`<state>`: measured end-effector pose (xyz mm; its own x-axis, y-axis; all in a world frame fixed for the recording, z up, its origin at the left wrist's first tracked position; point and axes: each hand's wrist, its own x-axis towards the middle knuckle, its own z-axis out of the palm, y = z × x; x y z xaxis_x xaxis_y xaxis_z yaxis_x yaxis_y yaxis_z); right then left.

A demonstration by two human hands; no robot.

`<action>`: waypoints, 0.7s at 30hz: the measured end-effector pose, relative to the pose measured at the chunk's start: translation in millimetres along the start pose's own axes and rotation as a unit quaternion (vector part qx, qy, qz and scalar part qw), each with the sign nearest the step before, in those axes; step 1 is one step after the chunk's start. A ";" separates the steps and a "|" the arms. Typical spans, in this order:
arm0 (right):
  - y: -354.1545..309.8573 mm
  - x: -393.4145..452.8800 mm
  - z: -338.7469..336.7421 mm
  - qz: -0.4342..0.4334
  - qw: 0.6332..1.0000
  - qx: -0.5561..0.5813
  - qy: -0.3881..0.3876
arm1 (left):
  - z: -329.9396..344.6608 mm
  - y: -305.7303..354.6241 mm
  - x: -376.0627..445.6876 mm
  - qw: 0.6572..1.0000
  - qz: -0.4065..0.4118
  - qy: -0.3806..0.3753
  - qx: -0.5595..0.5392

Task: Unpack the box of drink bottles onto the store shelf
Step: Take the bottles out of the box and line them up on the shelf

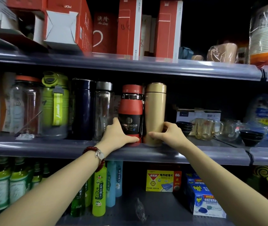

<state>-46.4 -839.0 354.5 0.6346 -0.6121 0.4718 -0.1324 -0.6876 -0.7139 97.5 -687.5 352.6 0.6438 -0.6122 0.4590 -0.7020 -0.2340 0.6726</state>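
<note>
Head view shows both bottles upright at the front edge of the middle shelf (81,146), side by side and nearly touching. Left hand (119,136) wraps the red bottle (130,111) low down; right hand (170,133) curls round the gold flask (155,110). Best to slide both back together, gripped low, keeping them upright and level with the neighbouring clear bottle (103,110).

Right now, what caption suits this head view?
Left hand holds a red bottle, right hand a gold flask, on the middle shelf.
</note>
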 end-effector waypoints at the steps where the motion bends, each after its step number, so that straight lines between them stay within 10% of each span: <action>1: -1.3 0.0 -0.5 0.008 1.000 -0.003 -0.010 | -0.3 0.3 -1.1 1.000 0.001 -0.002 0.003; 21: -49.8 -52.0 40.3 0.062 0.973 -0.165 0.152 | -78.1 -41.6 -30.9 0.987 0.141 -0.036 0.072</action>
<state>-42.2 -757.2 344.7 0.3500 -0.7516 0.5590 -0.4622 -0.6577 -0.5949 130.6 -599.9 355.7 0.3976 -0.7196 0.5693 -0.8893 -0.1492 0.4324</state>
